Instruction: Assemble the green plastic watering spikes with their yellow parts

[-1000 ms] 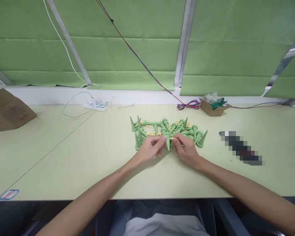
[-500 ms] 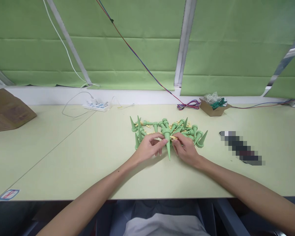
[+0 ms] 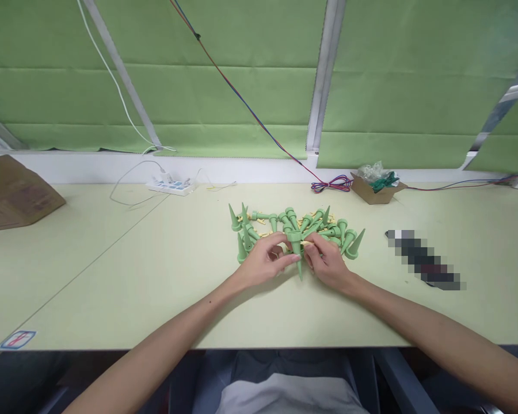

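Near the table's middle, my left hand [image 3: 268, 260] is closed around a green plastic watering spike [image 3: 294, 237], its wide capped end up and its point down. The left thumb lies across the spike's body. My right hand [image 3: 328, 261] pinches a small yellow valve piece [image 3: 305, 242] against the spike's right side. Whether that piece sits inside the spike is hidden by the fingers. Just behind both hands lies a pile of similar green spikes [image 3: 315, 217] with small yellow pieces among them. Several spikes stand point up at the pile's edges.
A small cardboard box [image 3: 373, 192] holding plastic bags stands at the back right, beside coiled wires [image 3: 332, 184]. A power strip [image 3: 170, 185] lies at the back left. On the far left is a larger cardboard box [image 3: 17, 195]. A pixelated dark object [image 3: 425, 261] lies at right.
My left thumb has slid a little right and down across the spike, whose top has dropped slightly. My right hand keeps its pinch in nearly the same spot.
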### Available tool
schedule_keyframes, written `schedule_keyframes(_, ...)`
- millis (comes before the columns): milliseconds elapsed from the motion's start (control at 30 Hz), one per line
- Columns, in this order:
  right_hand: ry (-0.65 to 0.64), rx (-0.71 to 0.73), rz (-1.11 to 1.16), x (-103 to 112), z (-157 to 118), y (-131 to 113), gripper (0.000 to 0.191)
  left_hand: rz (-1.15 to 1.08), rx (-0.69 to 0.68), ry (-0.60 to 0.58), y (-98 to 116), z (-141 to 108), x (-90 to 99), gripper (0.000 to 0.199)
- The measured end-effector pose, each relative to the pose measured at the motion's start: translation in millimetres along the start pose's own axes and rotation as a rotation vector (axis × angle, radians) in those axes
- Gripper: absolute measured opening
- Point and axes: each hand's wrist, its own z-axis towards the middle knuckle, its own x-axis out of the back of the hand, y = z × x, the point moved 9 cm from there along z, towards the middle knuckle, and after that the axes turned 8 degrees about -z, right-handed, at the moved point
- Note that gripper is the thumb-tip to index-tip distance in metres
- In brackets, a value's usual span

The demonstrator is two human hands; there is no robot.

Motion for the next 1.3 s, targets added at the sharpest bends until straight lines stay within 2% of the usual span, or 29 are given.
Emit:
schedule_keyframes(167,-0.007,0.020,-0.022,-2,-1,-4,0.034,0.105,-0.079,0.064,1,0,4.8,0.023)
schedule_keyframes(367,-0.024,0.049,-0.048,-3,-2,-10,0.039,0.160,-0.183,0.074,6,-2,5.6,0.022)
schedule_keyframes(600,0.004,0.036,0.026,0,-2,-9,0.044,0.252,-0.303,0.058,16,-6,3.0,0.023)
schedule_keyframes(800,0.005,0.024,-0.019,-1,-1,-8,0.043,0.270,-0.364,0.103,22,-8,5.6,0.021)
schedule_keyframes(1067,-0.023,0.047,-0.057,-6,-2,-12,0.039,0.287,-0.294,0.206,18,-7,12.6,0.033)
schedule_keyframes(1200,-0.012,0.070,-0.087,-5,-2,-14,0.037,0.178,-0.181,0.258,9,-4,19.6,0.022)
schedule_keyframes(1300,-0.008,0.077,-0.095,-4,-1,-15,0.036,0.051,-0.033,0.237,-4,0,19.6,0.011)
